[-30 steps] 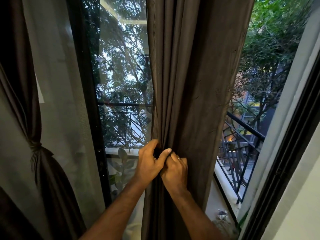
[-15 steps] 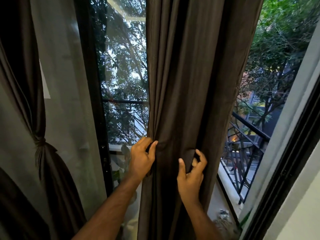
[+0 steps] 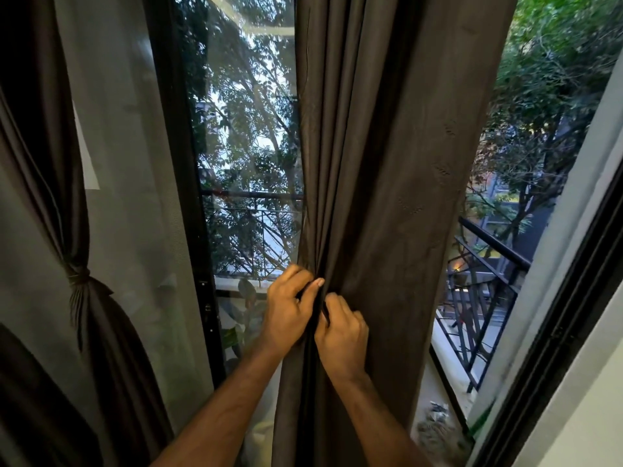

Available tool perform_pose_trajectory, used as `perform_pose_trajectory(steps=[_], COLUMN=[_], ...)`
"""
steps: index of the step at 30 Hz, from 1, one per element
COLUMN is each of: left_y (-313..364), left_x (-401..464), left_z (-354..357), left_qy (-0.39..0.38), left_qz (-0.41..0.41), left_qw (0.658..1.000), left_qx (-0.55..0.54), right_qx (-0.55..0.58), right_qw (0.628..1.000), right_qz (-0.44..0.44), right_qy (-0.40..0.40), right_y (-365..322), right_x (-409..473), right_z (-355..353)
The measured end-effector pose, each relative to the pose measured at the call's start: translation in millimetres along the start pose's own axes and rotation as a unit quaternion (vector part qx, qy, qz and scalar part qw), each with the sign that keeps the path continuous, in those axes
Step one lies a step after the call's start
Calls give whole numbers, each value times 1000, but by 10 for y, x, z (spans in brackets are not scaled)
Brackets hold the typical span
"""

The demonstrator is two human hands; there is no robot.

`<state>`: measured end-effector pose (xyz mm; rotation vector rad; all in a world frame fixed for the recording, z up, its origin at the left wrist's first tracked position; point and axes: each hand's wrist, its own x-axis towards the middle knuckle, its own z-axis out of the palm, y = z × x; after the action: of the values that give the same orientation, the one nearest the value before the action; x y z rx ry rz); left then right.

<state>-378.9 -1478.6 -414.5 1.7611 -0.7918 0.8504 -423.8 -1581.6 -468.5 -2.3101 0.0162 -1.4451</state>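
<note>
- A tied curtain [image 3: 81, 298] is hanging at the far left, cinched at a knot about halfway up and flaring out below it.
- A sheer panel [image 3: 135, 197] is lying pale and grey just right of that curtain.
- A black door frame [image 3: 178, 197] is standing upright beside the sheer panel, edging a glass pane [image 3: 242, 146] that is showing leafy branches and some sky.
- A plant [image 3: 247, 293] is showing its broad leaves low behind the glass, just left of the hands.
- The left hand [image 3: 290, 311] is gripping the left edge of the dark curtain [image 3: 387, 163], its fingers [image 3: 315, 286] curling round a bunch of gathered folds.
- The dark curtain is hanging in the middle of the opening, running from the top of the view to the bottom and narrowing where the hands are bunching it.
- The right hand [image 3: 344, 335] is sitting just beside the left, slightly lower, with only a dark fold between them. Its fingers [image 3: 337, 303] are curling into the fabric and clamping it.
- A balcony railing [image 3: 488, 264] of black bars is running outside, right of the curtain, with green trees [image 3: 556, 79] rising above it.
- A black window frame [image 3: 573, 332] is slanting up the far right edge.
</note>
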Motion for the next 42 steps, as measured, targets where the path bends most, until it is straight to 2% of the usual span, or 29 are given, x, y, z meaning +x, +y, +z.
perform_pose_trajectory(steps=[7,13,16,18,22,25,27,28,30,32,34,36,39,42], left_y=[4,10,-55,-119,-193,-177,-161,-155,-143,-129,-109,-96,-133,-187], left_x=[-20,-2,13,37,66,65,57,59,63,50,28,1,-23,-13], left_z=[-14,28,11,-5,9,31,54,68,102,137,158,134,22,-85], left_qy=[-22,16,37,43,42,35,35,36,39,43,41,29,31,35], left_qz=[-14,-19,-24,-18,-20,-15,-13,-15,-21,-23,-22,-23,-30,-40], left_qw=[999,1000,999,999,998,999,999,999,999,998,998,999,998,997], left_qx=[-25,-6,-6,14,32,27,27,28,30,40,45,39,45,61], right_qx=[-38,-30,5,15,-26,-6,31,45,41,4,-18,-8,75,138], right_qw=[999,999,997,998,981,963,949,950,971,991,997,998,993,986], right_qz=[-25,-24,-53,-65,19,139,215,220,164,57,-12,1,71,72], right_qy=[2,-32,-61,-14,193,230,227,215,171,117,72,55,57,60], right_y=[-10,-36,-51,-41,118,375,477,486,411,248,102,39,-11,-69], right_x=[100,119,137,126,141,208,197,170,60,-102,-231,-261,-239,-225], right_z=[58,29,-145,-336,-757,-910,-946,-943,-870,-714,-562,-497,-499,-473])
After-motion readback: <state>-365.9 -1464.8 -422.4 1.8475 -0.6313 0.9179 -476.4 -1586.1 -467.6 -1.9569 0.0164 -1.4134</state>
